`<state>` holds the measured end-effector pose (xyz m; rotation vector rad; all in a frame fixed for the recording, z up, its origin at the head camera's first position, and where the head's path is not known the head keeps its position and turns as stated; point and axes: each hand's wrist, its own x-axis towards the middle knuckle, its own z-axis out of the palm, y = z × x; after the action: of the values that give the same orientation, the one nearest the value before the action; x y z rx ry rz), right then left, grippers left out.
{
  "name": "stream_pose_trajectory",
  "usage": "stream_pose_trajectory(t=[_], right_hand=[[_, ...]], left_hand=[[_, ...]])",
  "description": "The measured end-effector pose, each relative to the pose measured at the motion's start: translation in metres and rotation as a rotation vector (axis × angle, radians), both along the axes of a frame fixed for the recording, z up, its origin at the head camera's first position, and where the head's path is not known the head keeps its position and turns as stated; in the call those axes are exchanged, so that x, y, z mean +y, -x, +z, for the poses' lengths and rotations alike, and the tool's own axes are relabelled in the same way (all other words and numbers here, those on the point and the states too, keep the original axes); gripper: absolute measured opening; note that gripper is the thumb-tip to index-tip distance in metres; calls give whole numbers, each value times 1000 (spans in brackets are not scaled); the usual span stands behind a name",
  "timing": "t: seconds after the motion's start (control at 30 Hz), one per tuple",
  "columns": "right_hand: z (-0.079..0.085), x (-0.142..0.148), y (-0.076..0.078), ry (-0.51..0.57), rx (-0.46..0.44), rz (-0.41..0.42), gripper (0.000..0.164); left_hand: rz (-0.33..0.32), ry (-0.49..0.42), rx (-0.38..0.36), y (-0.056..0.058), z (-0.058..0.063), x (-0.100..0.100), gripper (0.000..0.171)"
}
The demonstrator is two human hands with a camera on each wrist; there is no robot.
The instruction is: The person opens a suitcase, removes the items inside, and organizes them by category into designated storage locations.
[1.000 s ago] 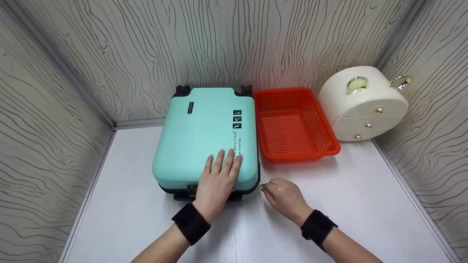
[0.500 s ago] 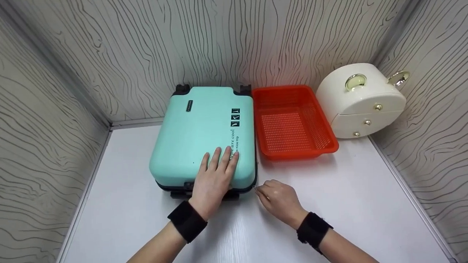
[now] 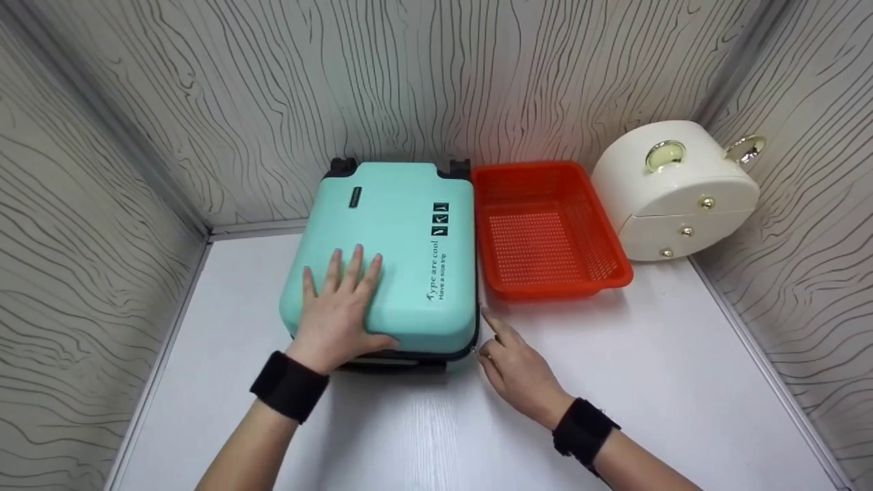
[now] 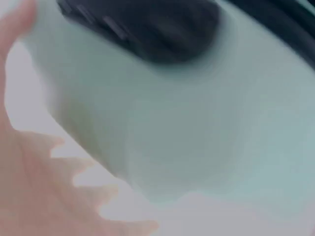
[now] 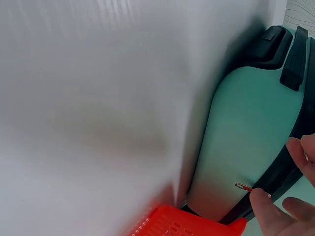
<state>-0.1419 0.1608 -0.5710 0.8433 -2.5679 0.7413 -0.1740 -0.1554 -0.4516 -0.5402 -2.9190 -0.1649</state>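
A mint-green hard-shell suitcase (image 3: 389, 225) lies flat, its wheels toward the back wall. My left hand (image 3: 334, 320) rests on the front left of its lid, fingers spread, thumb along the front edge. The left wrist view is blurred; it shows the shell beside that hand. At the front right corner, my right hand (image 3: 518, 372) pinches what looks like a small metal zipper pull between thumb and curled fingers, partly hidden. Its index finger stretches along the suitcase's side and touches another zipper pull (image 5: 243, 187) on the black zipper (image 5: 280, 177).
A red plastic basket (image 3: 501, 290) stands close against the suitcase's right side. Right of it is a round cream-white case (image 3: 641, 198) with gold knobs and handles. Patterned wall panels enclose the white table (image 3: 614, 382) at the back and sides.
My left hand has slid left across the lid, uncovering the printed words. My right index finger has stretched out along the suitcase's side; the rest of that hand stays at the corner.
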Motion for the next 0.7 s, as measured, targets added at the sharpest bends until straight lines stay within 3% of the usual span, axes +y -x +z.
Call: stream_pose_trajectory(t=[0.1, 0.23, 0.7], right_hand=[[-2, -1, 1, 4, -75, 27, 10], [-5, 0, 4, 40, -161, 42, 10], [-11, 12, 15, 130, -269, 91, 10]], left_hand=[[71, 7, -60, 3, -2, -24, 138], [85, -11, -73, 3, -6, -36, 133], [122, -16, 1, -16, -12, -23, 126]])
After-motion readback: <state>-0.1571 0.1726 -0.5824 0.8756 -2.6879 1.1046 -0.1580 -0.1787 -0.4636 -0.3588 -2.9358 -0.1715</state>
